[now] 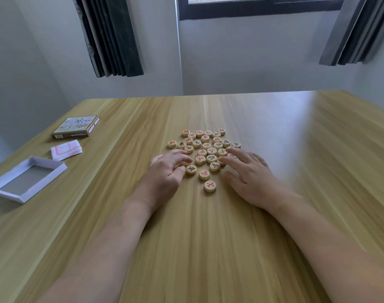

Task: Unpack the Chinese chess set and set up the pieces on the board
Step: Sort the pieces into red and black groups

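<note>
Wooden chess pieces (205, 147) between both hands, left fingers (182, 159) curled touching pieces, right fingers (230, 160) spread flat

table (274, 132): light wood grain, glossy | walls (241, 57): plain pale grey | window (263, 7): dark frame, daylight | curtains (112, 36): 2, dark, drawn aside

Table (274, 132): light wood-grain top with a smooth, semi-glossy finish that reflects window light toward its far edge. Chess pieces (205, 149): pale, smooth wooden discs with red or black painted characters on their faces. Near the left edge, the box lid (76, 126) is printed card, the tray (22, 179) matt white card, and the folded board (66, 149) looks like thin creased white paper with red lines.
</note>
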